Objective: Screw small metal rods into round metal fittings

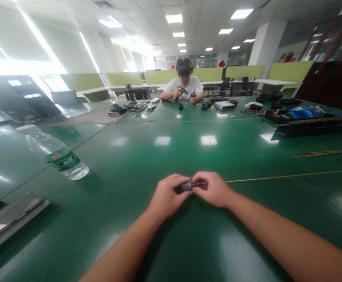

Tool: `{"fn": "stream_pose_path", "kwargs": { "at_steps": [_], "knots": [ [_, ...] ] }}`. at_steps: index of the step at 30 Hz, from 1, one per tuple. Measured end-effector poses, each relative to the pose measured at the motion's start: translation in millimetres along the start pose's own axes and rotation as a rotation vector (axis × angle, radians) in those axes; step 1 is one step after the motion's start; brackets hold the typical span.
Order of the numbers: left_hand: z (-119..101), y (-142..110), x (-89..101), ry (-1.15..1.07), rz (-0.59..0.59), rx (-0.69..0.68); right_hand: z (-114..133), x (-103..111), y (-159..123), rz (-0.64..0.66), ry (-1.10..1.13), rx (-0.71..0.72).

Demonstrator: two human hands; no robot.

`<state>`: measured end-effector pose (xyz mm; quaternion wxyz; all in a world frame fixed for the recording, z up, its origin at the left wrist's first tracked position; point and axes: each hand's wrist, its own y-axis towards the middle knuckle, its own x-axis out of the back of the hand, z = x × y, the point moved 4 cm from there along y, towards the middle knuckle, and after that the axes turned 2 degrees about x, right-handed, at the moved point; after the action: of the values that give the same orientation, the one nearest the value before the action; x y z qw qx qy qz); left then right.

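Observation:
My left hand [168, 195] is closed around a small dark grey cylinder [186, 186], held lengthwise just above the green table. A thin, dark, ridged shaft [199, 183] comes out of its right end; its exact kind is not clear. My right hand [213, 188] pinches this shaft between thumb and fingers, close against the cylinder. The fingertips of both hands almost meet. From behind my right hand a long thin brass-coloured rod [288, 177] runs to the right edge; whether the hand touches it is hidden.
A water bottle [63, 158] stands at left, above a tablet-like slab [12, 221]. Several thin rods [315, 154] and a black tray [315, 130] lie at right. Across the green table [147, 156], a person [185, 87] holds a dark tool among scattered electronic parts.

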<state>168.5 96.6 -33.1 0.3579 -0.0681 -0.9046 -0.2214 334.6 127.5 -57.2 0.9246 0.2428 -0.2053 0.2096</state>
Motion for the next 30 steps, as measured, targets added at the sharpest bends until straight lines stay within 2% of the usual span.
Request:
{"fn": "stream_pose_path", "kwargs": {
  "at_steps": [6,19,30],
  "knots": [
    [0.2,0.0,1.8,-0.011,-0.014,0.025,1.3,0.9,0.5,0.016,-0.007,-0.033],
    [1.4,-0.6,3.1,-0.014,-0.037,0.006,2.8,1.7,-0.7,-0.039,0.044,-0.01],
    [3.4,-0.5,1.1,-0.026,-0.016,-0.008,3.4,2.5,0.6,-0.018,-0.003,0.018]
  ]
}}
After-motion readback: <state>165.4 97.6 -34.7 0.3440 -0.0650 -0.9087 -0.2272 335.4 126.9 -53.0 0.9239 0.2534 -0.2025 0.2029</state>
